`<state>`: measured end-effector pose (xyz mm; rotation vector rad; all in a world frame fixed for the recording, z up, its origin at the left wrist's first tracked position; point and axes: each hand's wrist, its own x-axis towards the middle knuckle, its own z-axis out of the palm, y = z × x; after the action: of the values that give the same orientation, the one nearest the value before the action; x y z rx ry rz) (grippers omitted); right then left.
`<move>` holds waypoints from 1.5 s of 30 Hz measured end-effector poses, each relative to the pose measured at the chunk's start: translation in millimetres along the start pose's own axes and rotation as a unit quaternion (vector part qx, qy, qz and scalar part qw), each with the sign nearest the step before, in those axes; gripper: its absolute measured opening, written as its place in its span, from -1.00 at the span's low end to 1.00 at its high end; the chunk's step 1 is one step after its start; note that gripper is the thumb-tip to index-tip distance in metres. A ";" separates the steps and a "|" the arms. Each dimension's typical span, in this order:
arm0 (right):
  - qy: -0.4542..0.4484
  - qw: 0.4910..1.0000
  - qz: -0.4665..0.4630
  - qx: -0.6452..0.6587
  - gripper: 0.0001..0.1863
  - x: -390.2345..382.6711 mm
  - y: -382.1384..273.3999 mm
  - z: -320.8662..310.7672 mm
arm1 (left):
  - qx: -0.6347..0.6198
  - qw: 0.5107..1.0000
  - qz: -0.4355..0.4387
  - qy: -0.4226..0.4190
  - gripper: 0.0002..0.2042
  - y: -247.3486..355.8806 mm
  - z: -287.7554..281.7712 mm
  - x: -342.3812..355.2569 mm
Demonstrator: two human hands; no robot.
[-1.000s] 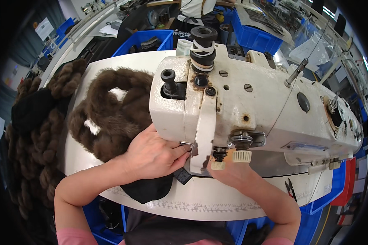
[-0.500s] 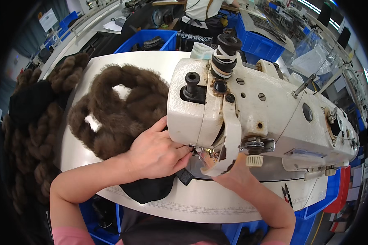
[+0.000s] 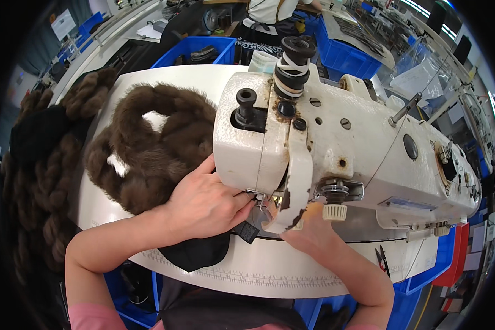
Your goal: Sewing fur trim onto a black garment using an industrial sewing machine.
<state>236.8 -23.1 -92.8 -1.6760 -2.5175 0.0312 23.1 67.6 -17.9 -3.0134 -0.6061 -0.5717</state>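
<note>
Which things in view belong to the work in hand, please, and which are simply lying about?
Apparently in the work:
left hand
right hand
white sewing machine
brown fur piece
black cloth

Apparently lying about:
small snips
rear blue bin
fur heap at left

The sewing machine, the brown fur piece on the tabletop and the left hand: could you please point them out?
Sewing machine [image 3: 327, 144]: head view, white upper housing.
Brown fur piece [image 3: 138, 145]: head view, fur between its two openings.
Left hand [image 3: 208, 202]: head view, back of the hand.

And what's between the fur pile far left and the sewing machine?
A brown fur piece on the white table, plus the left hand; head view shows it.
</note>
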 end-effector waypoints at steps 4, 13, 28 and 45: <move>0.035 0.999 -0.023 -0.016 -0.69 2.6 3.4 4.6 | -0.009 1.000 -0.009 -0.013 -0.81 -0.4 -2.0 0.8; 0.289 0.951 -0.093 0.062 -0.94 11.1 1.4 -6.2 | 0.001 0.998 0.035 0.054 -0.87 -7.7 -6.2 1.8; 0.254 0.944 -0.015 0.213 -0.61 1.3 -75.9 -17.8 | -0.124 0.975 -0.134 0.128 -0.78 56.4 -9.2 -172.3; 0.260 0.957 0.081 0.095 -0.80 -4.0 -45.8 -17.0 | 0.078 0.994 0.039 0.062 -0.79 31.0 -38.4 -48.1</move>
<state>198.2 -45.3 -72.5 -1.5590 -1.9268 -0.1331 -19.9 17.8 2.6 -2.8174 -0.4988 -0.6683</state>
